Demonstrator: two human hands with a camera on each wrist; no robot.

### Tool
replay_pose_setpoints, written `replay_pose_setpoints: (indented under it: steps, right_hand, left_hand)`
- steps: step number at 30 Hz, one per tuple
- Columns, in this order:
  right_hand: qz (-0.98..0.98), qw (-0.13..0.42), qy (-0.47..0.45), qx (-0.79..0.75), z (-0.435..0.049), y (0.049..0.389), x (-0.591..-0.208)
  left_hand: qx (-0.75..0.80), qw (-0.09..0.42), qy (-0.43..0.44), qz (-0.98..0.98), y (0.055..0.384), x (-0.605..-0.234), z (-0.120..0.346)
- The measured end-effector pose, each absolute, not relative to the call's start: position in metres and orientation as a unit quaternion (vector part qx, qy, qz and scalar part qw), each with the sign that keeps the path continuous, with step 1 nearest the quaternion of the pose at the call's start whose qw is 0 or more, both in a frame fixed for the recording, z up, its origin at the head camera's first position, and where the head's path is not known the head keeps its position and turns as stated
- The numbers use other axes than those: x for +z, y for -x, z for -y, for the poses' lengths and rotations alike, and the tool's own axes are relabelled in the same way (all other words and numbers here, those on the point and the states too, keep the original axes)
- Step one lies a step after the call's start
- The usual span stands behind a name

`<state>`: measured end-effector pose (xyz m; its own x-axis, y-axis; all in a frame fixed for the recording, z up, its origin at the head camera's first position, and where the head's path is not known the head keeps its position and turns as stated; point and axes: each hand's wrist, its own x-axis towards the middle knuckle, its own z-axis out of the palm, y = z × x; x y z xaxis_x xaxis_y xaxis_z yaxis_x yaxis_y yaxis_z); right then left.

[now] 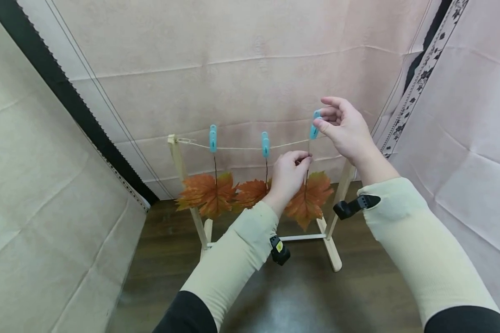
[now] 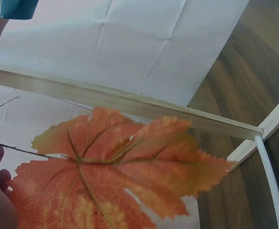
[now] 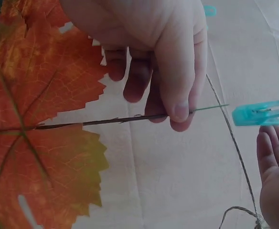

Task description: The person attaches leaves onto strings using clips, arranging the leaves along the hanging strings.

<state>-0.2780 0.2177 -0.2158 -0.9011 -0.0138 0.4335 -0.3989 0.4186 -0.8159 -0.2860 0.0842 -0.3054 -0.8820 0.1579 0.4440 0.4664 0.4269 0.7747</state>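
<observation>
My left hand (image 1: 289, 175) pinches the thin dark stem (image 3: 125, 119) of an orange artificial maple leaf (image 1: 310, 200) between thumb and fingertips. The leaf hangs below that hand, and the stem's green tip crosses the string (image 3: 240, 160) in the right wrist view. Up and to the right, my right hand (image 1: 350, 134) grips a light blue clothespin (image 3: 255, 113) by its handle end. Its jaws point at the stem tip, a small gap away in the right wrist view. Two more blue clothespins, a left one (image 1: 213, 138) and a middle one (image 1: 265, 144), hold leaf stems on the string.
The string runs between the posts of a wooden frame, its left post (image 1: 178, 159) and right post (image 1: 342, 194) joined low down by a white bar (image 1: 302, 237). A left leaf (image 1: 208, 194) and a middle leaf (image 1: 250, 193) hang there. Pale cloth (image 1: 250, 83) surrounds the brown wood-patterned surface (image 1: 308, 296).
</observation>
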Motion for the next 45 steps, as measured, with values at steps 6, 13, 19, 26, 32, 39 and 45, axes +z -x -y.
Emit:
replay_pose_setpoints:
  steps: [6, 13, 19, 26, 32, 39, 45]
  right_hand:
    - [0.809, 0.209, -0.149, 0.529, -0.215, 0.278, -0.215]
    - [0.784, 0.213, -0.157, 0.562, -0.220, 0.280, -0.216]
    - [0.774, 0.214, -0.169, 0.572, -0.221, 0.281, -0.218]
    - [0.784, 0.197, -0.180, 0.560, -0.221, 0.285, -0.221]
    - [0.792, 0.192, -0.196, 0.546, -0.221, 0.287, -0.221]
    - [0.817, 0.181, -0.191, 0.513, -0.221, 0.288, -0.223]
    - [0.825, 0.170, -0.198, 0.501, -0.224, 0.289, -0.226]
  left_hand:
    - [-0.473, 0.178, 0.190, 0.841, 0.287, -0.302, -0.084]
    - [-0.451, 0.188, 0.193, 0.851, 0.289, -0.302, -0.089]
    - [-0.446, 0.175, 0.202, 0.854, 0.294, -0.303, -0.092]
    - [-0.445, 0.171, 0.202, 0.856, 0.298, -0.303, -0.092]
    - [-0.445, 0.176, 0.207, 0.854, 0.299, -0.299, -0.092]
    - [-0.444, 0.168, 0.217, 0.853, 0.301, -0.298, -0.090]
    - [-0.445, 0.160, 0.221, 0.853, 0.304, -0.299, -0.089]
